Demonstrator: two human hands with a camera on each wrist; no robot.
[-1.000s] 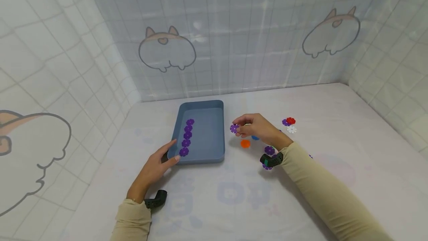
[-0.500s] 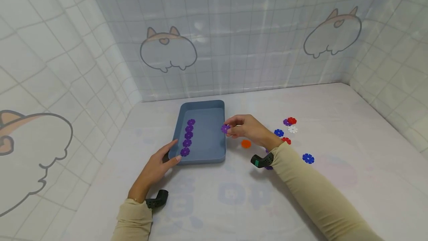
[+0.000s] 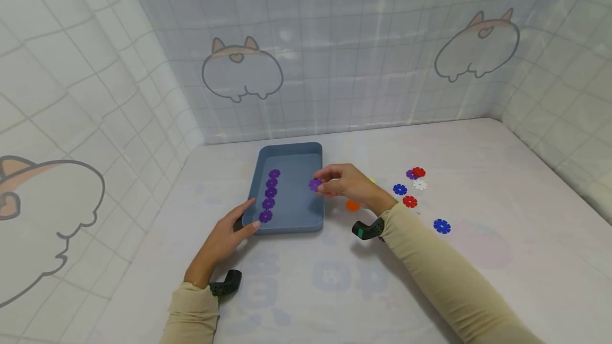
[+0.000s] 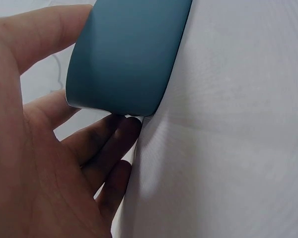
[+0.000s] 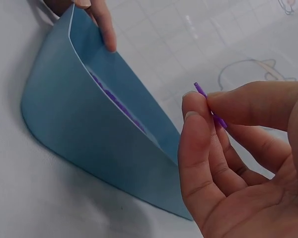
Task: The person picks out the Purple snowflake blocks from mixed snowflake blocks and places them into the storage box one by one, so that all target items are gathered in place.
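Observation:
A blue-grey rectangular tray (image 3: 301, 211) lies on the cloth-covered table. Along its left side runs a row of several purple snowflake discs (image 3: 270, 192). My left hand (image 3: 222, 235) grips the tray's near left corner, thumb and fingers spread across it; the left wrist view has the hand (image 4: 49, 148) against the tray's outer wall (image 4: 129, 54). Over the tray's right rim, my right hand (image 3: 351, 182) pinches another purple snowflake disc (image 3: 314, 185) between thumb and fingertips. Seen edge-on in the right wrist view, that disc (image 5: 219, 120) is above the tray wall (image 5: 104, 134).
Right of the tray lie loose discs: an orange one (image 3: 353, 205), blue ones (image 3: 400, 189) (image 3: 442, 226), red ones (image 3: 409, 201) (image 3: 418, 172), a white one (image 3: 419, 184) and a purple one (image 3: 411, 174). My right forearm partly hides others. Patterned cloth walls surround the table.
My right hand has moved left with the purple disc, from beside the tray to over its right rim. More loose discs show behind it. My left hand stays at the tray corner.

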